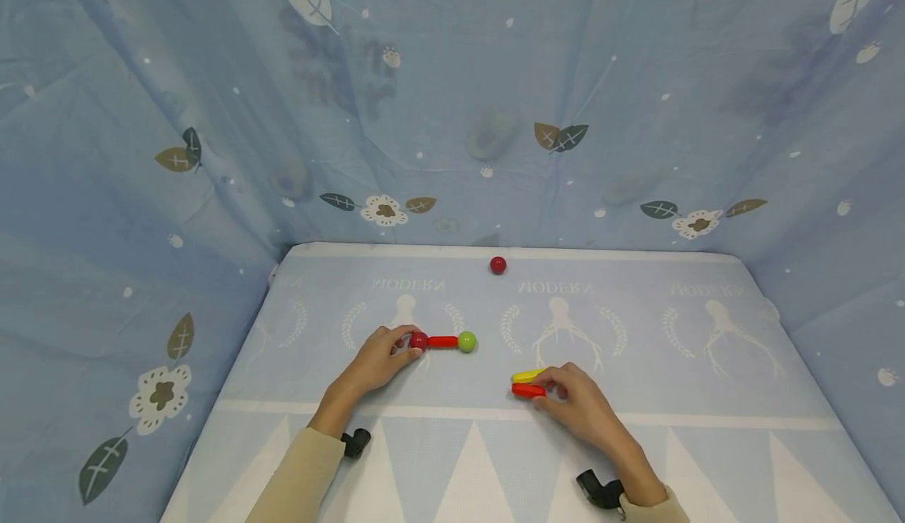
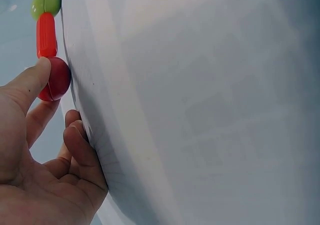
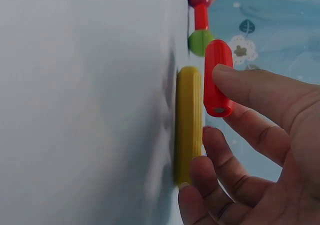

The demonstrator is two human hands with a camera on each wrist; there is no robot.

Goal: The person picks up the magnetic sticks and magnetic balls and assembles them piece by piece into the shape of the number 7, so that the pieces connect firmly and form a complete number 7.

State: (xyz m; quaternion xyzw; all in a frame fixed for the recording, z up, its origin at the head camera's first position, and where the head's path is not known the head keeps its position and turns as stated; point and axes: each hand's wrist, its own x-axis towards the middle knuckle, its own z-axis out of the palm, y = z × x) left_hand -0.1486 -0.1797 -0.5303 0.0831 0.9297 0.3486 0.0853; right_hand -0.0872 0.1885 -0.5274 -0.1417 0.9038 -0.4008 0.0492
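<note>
A short chain lies on the table (image 1: 636, 366): red ball (image 1: 419, 341), red rod (image 1: 442, 341), green ball (image 1: 467, 341). My left hand (image 1: 404, 348) pinches the red ball (image 2: 56, 80) at the chain's left end, thumb on top and fingers curled against the cloth. The red rod (image 2: 46, 35) and green ball (image 2: 46, 4) extend away from it. My right hand (image 1: 547, 393) pinches a loose red rod (image 1: 528, 389), held just off the surface between thumb and finger (image 3: 217, 77). A yellow rod (image 1: 528, 375) lies flat beside it (image 3: 188, 125), my lower fingertips touching its near end.
Another red ball (image 1: 498, 265) sits alone near the table's far edge. Blue leaf-print cloth (image 1: 452, 115) walls the back and both sides. The table drops off at the left edge (image 1: 233, 366). Black wrist mounts (image 1: 356, 442) show on both forearms.
</note>
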